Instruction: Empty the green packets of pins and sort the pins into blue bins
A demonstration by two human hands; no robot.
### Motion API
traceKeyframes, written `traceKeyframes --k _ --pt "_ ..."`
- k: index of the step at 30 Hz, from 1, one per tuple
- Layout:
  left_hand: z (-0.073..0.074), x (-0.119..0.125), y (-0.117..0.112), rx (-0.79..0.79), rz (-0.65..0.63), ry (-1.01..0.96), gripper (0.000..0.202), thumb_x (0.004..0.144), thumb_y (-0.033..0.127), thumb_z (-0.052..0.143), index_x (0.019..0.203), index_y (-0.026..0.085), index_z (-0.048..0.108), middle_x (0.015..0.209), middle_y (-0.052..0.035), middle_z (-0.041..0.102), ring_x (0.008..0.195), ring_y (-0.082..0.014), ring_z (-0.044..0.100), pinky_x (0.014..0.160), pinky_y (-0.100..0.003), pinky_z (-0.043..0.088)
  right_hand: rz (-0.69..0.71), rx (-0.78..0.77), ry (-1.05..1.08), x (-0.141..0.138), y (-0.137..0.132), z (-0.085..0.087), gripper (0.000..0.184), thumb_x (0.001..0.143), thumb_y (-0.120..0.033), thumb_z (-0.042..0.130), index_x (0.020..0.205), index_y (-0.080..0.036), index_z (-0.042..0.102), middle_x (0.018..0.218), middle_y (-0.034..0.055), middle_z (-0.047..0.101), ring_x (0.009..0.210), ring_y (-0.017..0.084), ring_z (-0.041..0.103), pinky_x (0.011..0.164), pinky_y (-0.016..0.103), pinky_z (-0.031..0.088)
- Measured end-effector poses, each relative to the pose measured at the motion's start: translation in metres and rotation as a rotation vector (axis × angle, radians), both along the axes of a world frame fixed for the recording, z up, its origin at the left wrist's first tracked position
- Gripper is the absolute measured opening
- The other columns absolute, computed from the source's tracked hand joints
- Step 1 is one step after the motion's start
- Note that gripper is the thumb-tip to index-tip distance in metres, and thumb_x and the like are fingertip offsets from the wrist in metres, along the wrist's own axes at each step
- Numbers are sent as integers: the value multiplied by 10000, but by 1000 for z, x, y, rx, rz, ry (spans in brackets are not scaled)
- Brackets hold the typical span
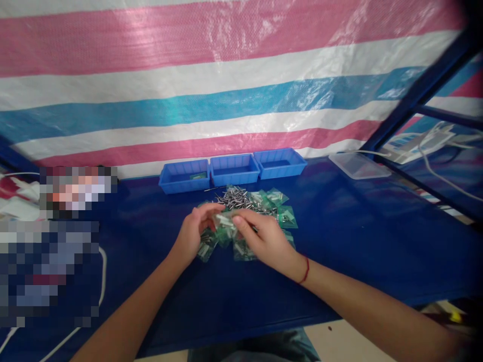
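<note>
- Left hand (194, 229) and right hand (260, 236) together pinch one small green packet (225, 222), fingers closed on it.
- Packet held just above green packet pile (264, 211) on blue surface (358, 226).
- Loose metal pins (234, 196) behind; three blue bins (233, 170) beyond.

Work table (358, 226) covered in dark blue cloth. Along its rear edge, three blue bins (234, 178) stand side by side, touching. A clear plastic tray (358, 166) lies to their right, apart. Before the bins, a heap of metal pins (236, 197) adjoins a spread of small green packets (283, 213). A white cable (102, 271) loops across the left side.
</note>
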State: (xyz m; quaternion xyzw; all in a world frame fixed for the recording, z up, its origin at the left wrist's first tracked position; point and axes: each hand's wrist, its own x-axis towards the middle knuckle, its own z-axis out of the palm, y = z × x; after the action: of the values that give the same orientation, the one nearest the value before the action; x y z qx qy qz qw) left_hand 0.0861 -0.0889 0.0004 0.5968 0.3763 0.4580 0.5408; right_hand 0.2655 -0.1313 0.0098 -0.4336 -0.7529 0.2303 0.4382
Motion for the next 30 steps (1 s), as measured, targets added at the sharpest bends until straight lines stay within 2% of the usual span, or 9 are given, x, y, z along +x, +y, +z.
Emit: traceKeyframes --k 2,4,8,14,19,21,23,27,30 --pt "2 5 -6 -21 -72 53 564 764 691 548 927 161 649 753 -49 634 673 -175 582 604 -280 475 -58 -48 49 7 7 0 254 984 -324 412 884 -200 610 661 -5 631 596 137 608 556 248 425" --pt "6 12 -13 -42 -39 113 407 752 538 674 932 176 630 718 -12 620 630 -143 569 597 -254 476 -80 -38 33 10 10 -1 234 976 -321 424 870 -205 597 648 -7 620 590 142 600 560 253 418" --pt "11 20 -22 -34 47 144 236 805 411 649 857 183 611 646 26 581 581 -112 552 569 -222 468 -89 -33 5 8 8 -2 228 972 -301 412 843 -203 572 613 -24 542 548 128 524 529 250 378" --pt "10 19 -26 -45 9 167 253 839 419 622 927 182 613 701 15 588 611 -111 555 584 -223 482 -1 -79 181 7 11 -1 184 906 -358 562 841 -190 601 706 0 600 618 130 546 540 244 432" --pt "8 20 -25 -166 12 33 596 756 674 587 1099 187 582 819 -30 599 647 -138 574 512 -235 493 -21 352 147 15 10 4 64 876 -170 603 906 -207 645 852 38 676 810 168 623 724 324 514" --pt "9 20 -25 -320 -95 -76 721 724 805 461 999 155 610 729 -26 574 555 -123 540 441 -223 450 73 513 61 18 9 6 194 854 -99 599 989 -227 654 963 52 693 946 198 628 840 385 518" --pt "12 21 -25 -440 -178 -166 675 736 791 472 883 149 617 667 -9 547 519 -103 522 439 -209 440 168 567 -22 19 9 7 252 841 -81 591 1023 -244 655 1033 54 692 1069 223 605 905 418 512" --pt "16 19 -23 -373 -32 -212 384 742 501 727 895 167 613 714 19 564 577 -78 532 505 -176 463 138 535 -63 17 9 7 260 807 -108 575 1013 -242 659 1185 77 631 1220 271 512 988 482 450" --pt "12 13 -20 -185 98 -71 318 798 462 683 875 162 613 712 14 587 599 -94 553 534 -195 477 11 311 88 16 7 8 153 840 -197 563 977 -204 632 1033 95 648 984 232 608 860 423 496"
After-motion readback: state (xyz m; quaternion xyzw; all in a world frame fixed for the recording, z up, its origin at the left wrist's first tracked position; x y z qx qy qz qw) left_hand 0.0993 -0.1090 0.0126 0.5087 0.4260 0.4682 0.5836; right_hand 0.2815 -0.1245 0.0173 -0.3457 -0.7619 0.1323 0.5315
